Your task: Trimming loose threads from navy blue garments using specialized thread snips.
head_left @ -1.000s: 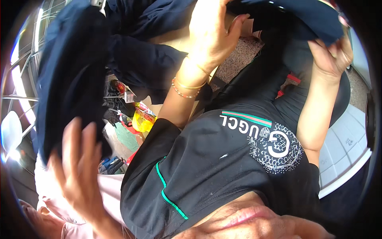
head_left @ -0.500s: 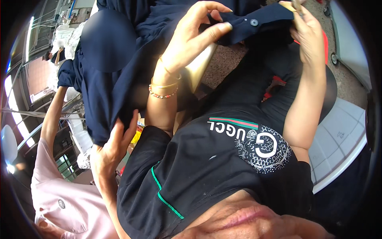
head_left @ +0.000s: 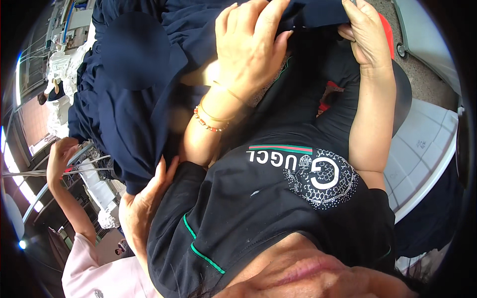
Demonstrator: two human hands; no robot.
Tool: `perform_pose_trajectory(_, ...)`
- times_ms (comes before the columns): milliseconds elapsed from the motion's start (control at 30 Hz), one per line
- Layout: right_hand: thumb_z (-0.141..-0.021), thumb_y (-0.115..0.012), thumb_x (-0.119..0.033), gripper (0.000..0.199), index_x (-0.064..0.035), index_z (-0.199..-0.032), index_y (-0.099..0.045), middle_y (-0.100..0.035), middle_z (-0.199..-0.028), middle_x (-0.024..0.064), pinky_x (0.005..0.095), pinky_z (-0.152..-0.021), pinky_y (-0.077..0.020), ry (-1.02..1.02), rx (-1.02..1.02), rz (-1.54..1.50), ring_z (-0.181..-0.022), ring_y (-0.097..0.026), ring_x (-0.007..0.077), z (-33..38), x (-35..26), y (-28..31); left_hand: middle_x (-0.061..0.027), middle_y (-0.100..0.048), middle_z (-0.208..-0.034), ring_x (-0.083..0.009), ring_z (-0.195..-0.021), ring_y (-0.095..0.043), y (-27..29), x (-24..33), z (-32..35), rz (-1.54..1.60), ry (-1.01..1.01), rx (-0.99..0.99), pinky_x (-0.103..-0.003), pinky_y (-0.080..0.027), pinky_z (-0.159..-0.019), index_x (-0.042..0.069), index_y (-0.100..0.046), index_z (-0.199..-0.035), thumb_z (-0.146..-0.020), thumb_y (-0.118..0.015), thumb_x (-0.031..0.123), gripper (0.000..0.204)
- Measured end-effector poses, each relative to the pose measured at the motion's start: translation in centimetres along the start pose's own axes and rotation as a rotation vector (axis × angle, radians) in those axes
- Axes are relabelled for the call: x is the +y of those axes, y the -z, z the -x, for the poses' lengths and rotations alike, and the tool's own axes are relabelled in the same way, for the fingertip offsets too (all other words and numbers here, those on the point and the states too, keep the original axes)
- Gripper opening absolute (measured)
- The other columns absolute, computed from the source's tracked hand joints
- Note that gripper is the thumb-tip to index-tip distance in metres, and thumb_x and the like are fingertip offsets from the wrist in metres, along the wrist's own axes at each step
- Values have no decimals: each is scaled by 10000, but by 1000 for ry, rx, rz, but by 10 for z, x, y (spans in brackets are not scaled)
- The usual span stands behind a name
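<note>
Pinching navy cloth at upper right, the right hand might lose it if the left hand, grip unclear, tugs.

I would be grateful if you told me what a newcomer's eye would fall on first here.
Probably the mass of navy cloth bunched across the upper left. Next might come the right hand, pinching the end of a navy strip at the upper right, and the beaded bracelet on the left wrist. A co-worker's pink sleeve stands out at lower left.
</note>
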State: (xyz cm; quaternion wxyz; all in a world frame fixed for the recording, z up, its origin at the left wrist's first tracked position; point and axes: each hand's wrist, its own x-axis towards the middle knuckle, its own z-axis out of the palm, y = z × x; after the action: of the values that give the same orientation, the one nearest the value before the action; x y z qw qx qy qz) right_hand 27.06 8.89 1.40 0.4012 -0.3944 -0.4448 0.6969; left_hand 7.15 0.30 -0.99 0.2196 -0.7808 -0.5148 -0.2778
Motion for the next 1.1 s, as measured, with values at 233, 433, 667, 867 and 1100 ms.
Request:
perform_pose_trajectory(233,-1010,-640,-187,91,-112,-963,-658,-587,-726,-87,158,-380,-309,-71,-59,-138,-453,-450,-7,6,-5,-1,-142,-600,-1201,-328,-1113,-581,-41,12,15,226,13,233,-425,-453,-1000,42,-539,-1422,-737,-826,62,743)
perform_pose_trajectory(433,-1000,-654,-196,115,-107,-927,-658,-510,-704,-120,166,-408,-261,41,110,33,-453,-356,-10,0,0,0,-119,-627,-1198,-265,-1116,-599,-11,-1,23,691,409,191,-371,-464,-1000,27,-575,-1357,-826,-757,41,562)
perform_pose_trajectory(667,-992,-667,-177,133,-72,-910,-664,-516,-739,-99,179,-484,-278,12,47,273,-533,-396,3,-1,4,-1,-93,-659,-1196,-191,-1120,-620,9,-1,31,1238,874,163,-307,-475,-1000,10,-617,-1282,-930,-677,17,357)
perform_pose_trajectory(867,-966,-707,-114,191,8,-1095,-637,-597,-1008,23,247,-801,-471,693,67,536,-883,-573,90,-10,30,-22,-70,-686,-1193,-128,-1123,-639,17,-5,40,1707,1256,167,-253,-485,-1001,-4,-653,-1218,-1020,-609,-5,203)
perform_pose_trajectory(1100,-885,-791,-154,362,-9,-1195,-675,-585,-988,103,310,-766,-517,839,-244,942,-859,-639,230,29,-4,-43,-73,-682,-1192,-134,-1155,-625,17,10,37,1603,1258,164,-262,-472,-1040,-17,-643,-1240,-1019,-626,18,225)
